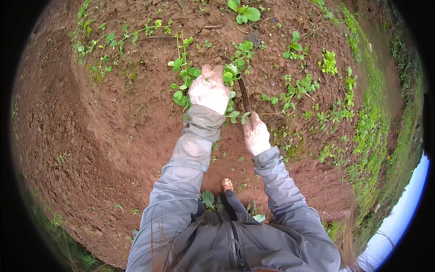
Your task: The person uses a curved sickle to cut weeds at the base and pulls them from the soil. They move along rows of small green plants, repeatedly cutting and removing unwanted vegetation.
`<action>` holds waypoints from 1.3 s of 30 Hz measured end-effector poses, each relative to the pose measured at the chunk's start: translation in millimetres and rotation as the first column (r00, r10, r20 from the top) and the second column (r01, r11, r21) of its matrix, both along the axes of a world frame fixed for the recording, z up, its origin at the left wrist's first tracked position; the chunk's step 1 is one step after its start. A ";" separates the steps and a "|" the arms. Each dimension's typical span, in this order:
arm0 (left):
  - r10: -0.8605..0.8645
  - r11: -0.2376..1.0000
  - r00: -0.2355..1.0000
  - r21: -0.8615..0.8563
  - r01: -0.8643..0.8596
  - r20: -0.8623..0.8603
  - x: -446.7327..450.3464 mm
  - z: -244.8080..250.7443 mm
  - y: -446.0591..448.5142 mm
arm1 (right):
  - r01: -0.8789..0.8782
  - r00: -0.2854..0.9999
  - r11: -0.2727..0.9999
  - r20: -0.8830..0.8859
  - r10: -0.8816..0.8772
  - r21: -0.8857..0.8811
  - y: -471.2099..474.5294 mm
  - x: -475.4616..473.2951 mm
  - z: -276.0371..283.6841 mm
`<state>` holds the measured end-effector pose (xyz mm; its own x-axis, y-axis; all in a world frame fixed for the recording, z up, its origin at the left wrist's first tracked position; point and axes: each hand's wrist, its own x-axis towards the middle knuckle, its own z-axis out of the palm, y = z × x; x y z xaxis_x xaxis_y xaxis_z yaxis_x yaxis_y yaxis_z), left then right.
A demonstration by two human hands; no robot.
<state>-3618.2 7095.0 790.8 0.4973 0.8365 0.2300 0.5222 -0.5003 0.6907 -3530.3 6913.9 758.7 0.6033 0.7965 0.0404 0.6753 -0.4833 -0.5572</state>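
Note:
My left hand (209,86), in a soiled pale glove, is among trailing green plants (183,73). Round-leaved stems stick out on both sides of its fist, and its fingertips are hidden. A little lower and to the right, my right hand (256,134) wears a similar glove and is closed around the lower end of a sickle (244,93). The sickle's dark, curved blade runs up past the right side of my left hand, its tip close to the soil. Leaves partly cover the blade, and the handle is hidden in my glove.
Reddish-brown soil (112,136) slopes around me. Leafy seedlings (244,13) and more creeping plants (295,90) grow above and to the right. A dense green strip (370,132) follows the right side. My shoe (227,184) rests on the ground, with loose leaves (209,199) nearby.

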 end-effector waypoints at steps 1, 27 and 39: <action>-0.029 1.000 0.999 -0.003 0.029 -0.016 -2.8 1.6 1.8 | -0.058 0.995 0.998 0.076 0.057 0.011 -0.7 -1.5 0.3; 0.170 0.985 0.934 0.043 -0.165 -0.315 -69.8 -82.3 58.1 | -0.067 0.997 0.987 0.015 0.070 -0.148 64.3 -43.5 48.8; 0.085 0.995 0.995 0.043 -0.088 0.057 -115.2 -48.7 127.9 | -0.240 0.931 0.931 0.208 0.301 -0.273 88.1 -44.4 34.7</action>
